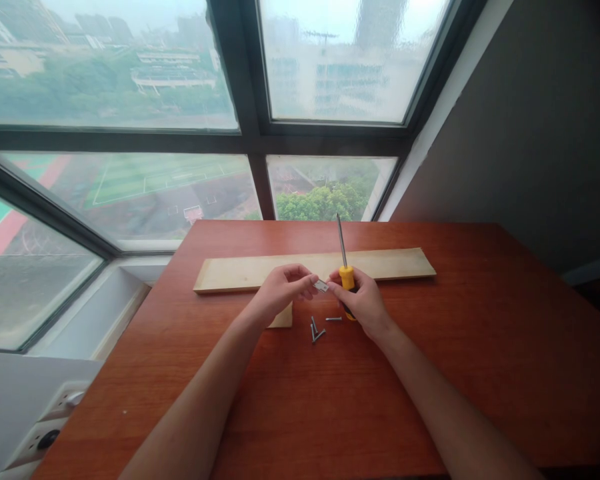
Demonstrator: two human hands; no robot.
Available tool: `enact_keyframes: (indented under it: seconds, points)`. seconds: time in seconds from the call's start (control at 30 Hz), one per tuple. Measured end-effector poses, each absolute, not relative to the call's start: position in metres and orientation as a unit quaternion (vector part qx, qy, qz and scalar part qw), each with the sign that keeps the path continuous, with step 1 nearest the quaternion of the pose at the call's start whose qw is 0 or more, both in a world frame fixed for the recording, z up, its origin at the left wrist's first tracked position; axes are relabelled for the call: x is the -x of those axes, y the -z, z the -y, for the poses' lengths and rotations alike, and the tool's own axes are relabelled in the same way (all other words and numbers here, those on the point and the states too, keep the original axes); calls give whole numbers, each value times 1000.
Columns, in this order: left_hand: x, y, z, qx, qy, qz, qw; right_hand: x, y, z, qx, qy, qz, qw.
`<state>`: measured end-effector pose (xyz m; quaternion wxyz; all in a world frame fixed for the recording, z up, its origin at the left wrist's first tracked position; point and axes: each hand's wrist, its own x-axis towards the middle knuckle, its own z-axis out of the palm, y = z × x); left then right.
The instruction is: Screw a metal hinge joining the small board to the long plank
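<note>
A small flat metal plate (321, 285), perhaps a bracket, is pinched between the thumb and fingers of my left hand (286, 290). My right hand (364, 301) is wrapped round the yellow and black handle of a screwdriver (347, 277), whose shaft points up and away. The right thumb and fingertip also meet the plate's right end. Beyond both hands lies a long pale wooden board (395, 264). Part of a shorter wood piece (282, 318) shows under my left hand, the rest hidden. Several loose screws (316, 329) lie on the table just below the hands.
The reddish-brown wooden table (330, 413) reaches to large windows (180, 187) at the back and left. A grey wall (525, 133) rises on the right. Wall sockets (45, 437) are at the lower left, beside the table edge.
</note>
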<state>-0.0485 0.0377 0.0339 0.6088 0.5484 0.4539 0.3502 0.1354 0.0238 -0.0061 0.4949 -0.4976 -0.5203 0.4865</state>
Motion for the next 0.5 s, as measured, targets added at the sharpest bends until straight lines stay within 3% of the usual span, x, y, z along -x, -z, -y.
enact_keyframes:
  seconds: [0.33,0.5]
  points:
    - [51,-33,-36,-557,-323,-443,624,-139,12,-26,526,-409,552,501]
    - [52,-28,-38,-649,-327,-427,537,-140,17,-28,539,-386,552,507]
